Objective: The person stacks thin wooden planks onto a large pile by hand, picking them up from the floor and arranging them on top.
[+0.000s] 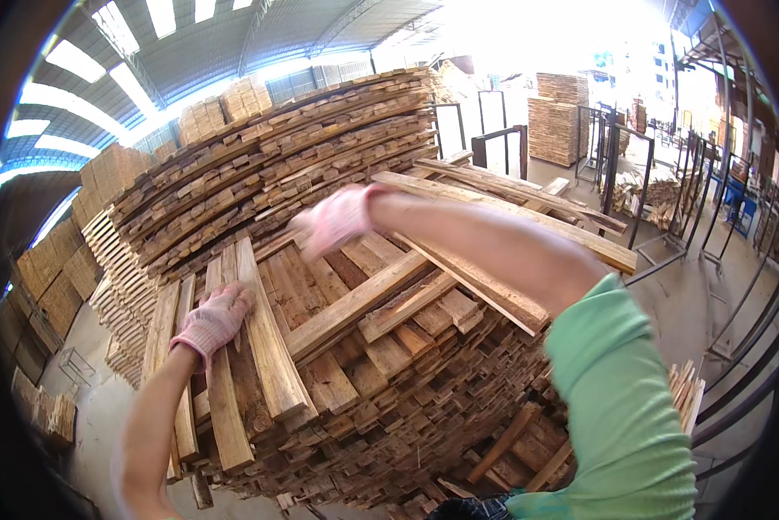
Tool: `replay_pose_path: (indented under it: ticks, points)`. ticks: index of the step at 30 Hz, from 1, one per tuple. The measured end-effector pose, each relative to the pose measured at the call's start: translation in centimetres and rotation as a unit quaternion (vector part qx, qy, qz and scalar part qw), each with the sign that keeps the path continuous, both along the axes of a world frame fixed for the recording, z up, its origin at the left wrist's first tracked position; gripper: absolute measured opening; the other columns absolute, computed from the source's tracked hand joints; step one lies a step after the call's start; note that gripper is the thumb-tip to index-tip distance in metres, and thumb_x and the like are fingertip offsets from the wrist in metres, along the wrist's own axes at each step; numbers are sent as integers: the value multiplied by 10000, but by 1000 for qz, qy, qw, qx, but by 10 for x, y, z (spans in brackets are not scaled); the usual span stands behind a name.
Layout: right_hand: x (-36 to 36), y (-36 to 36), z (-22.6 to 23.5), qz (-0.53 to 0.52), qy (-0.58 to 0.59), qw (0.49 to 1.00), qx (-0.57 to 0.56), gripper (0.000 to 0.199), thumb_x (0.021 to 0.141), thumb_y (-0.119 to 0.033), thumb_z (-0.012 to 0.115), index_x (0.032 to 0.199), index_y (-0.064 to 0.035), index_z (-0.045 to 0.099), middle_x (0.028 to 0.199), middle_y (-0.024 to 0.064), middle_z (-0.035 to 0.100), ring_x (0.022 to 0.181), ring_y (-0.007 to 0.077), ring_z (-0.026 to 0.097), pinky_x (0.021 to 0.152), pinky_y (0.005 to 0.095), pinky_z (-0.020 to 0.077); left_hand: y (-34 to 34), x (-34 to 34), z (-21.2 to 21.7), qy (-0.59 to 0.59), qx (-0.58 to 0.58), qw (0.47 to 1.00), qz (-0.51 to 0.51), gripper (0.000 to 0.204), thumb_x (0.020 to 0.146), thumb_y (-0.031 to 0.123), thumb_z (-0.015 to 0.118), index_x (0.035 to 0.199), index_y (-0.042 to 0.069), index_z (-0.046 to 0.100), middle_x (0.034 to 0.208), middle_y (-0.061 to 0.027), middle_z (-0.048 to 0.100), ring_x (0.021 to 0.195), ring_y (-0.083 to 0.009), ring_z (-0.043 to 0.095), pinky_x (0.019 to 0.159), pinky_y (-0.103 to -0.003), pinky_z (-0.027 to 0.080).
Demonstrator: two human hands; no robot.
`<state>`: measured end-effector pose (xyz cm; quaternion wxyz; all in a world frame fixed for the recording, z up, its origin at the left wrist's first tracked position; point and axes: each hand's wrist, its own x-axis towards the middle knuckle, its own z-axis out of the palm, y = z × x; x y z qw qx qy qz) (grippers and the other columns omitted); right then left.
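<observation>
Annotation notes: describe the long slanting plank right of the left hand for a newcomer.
Find the big timber stack nearest the person. On top, right of the gloved left hand, the plank slants away rightward across the boards beneath. It's longer and farther from the person than the short parallel plank.

The pink-gloved left hand (215,322) rests on long, narrow, light-brown wooden planks (227,407) atop a broad, layered brown timber stack (407,416). The pink-gloved right hand (336,224) (motion-blurred; contact indeterminate) extends over the stack. A tall, tiered, light-brown lumber pile (277,165) stands behind.
</observation>
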<state>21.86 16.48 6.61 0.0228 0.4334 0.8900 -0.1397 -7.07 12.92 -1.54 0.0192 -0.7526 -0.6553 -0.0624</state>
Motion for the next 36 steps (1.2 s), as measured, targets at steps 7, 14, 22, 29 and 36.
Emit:
replay_pose_path:
  ticks: [7, 14, 22, 29, 36]
  points:
    - [165, 12, -86, -153, -5, 975, 163, 586, 989, -457, 459, 1423, -64, 468, 1128, 266, 667, 939, 337, 671, 883, 443, 507, 2, -6, 0, 44, -2, 999, 12, 646, 997, 583, 340, 1472, 156, 436, 1535, -179, 401, 1409, -394, 371, 1164, -441, 308]
    - [175, 9, -41, -173, 37, 979, 106, 380, 955, -195, 507, 1290, -18, 531, 841, 120, 626, 626, 203, 595, 531, 348, 512, -8, 125, 67, 227, 46, 972, -21, 558, 929, 438, 564, 1390, 124, 537, 1278, -204, 583, 1089, -360, 636, 964, -475, 513]
    - [250, 61, -9, -157, -21, 971, 179, 348, 927, -143, 521, 1259, -37, 535, 831, 101, 611, 662, 197, 583, 574, 327, 501, 46, 263, 30, -49, -85, 983, -154, 746, 880, 523, 555, 1447, 49, 453, 1389, -253, 545, 1282, -362, 548, 1057, -416, 445]
    - [289, 87, -77, -280, -133, 934, 176, 498, 1016, -357, 414, 1401, -58, 515, 1317, 207, 601, 1128, 296, 624, 936, 414, 508, 69, 315, 2, -123, -115, 986, -11, 876, 883, 538, 542, 1528, 10, 273, 1457, -298, 452, 1345, -382, 483, 1104, -407, 383]
    - [249, 58, -71, -216, -49, 963, 156, 484, 997, -358, 424, 1309, 3, 505, 1196, 245, 623, 901, 246, 649, 823, 376, 518, 101, 323, -5, -311, -116, 942, 48, 904, 751, 199, 715, 1522, 24, 277, 1286, -273, 596, 1150, -350, 615, 971, -404, 483]
